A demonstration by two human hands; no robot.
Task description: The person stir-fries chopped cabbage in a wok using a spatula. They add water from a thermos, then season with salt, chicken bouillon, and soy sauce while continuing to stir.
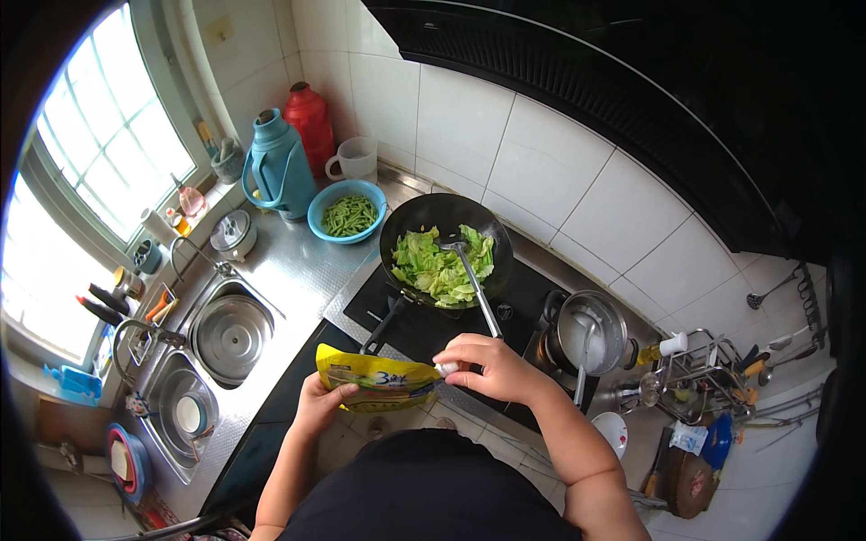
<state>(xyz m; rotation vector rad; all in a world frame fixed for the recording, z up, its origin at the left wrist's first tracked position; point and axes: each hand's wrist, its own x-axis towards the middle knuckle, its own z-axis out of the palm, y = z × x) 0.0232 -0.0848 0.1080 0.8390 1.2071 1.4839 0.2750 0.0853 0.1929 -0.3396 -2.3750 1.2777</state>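
Observation:
My left hand point(321, 404) grips the lower end of a yellow seasoning pouch point(375, 384), which lies level in front of my body and bears writing. At its other end, the fingers of my right hand point(484, 367) close around the small white cap point(446, 368). Whether the cap is still screwed on cannot be made out. Beyond the pouch a black wok point(497, 270) sits on the cooktop point(433, 331), holding torn green leaves point(440, 264). A metal spatula point(475, 280) rests in the wok, its handle reaching back towards my right hand.
Right of the wok stands a steel pot point(612, 338) with a ladle point(583, 365) in whitish contents. A blue bowl of green beans point(348, 215) and a blue thermos point(281, 166) are at the back left. The double sink point(277, 314) lies left; the range hood point(575, 74) overhangs from upper right.

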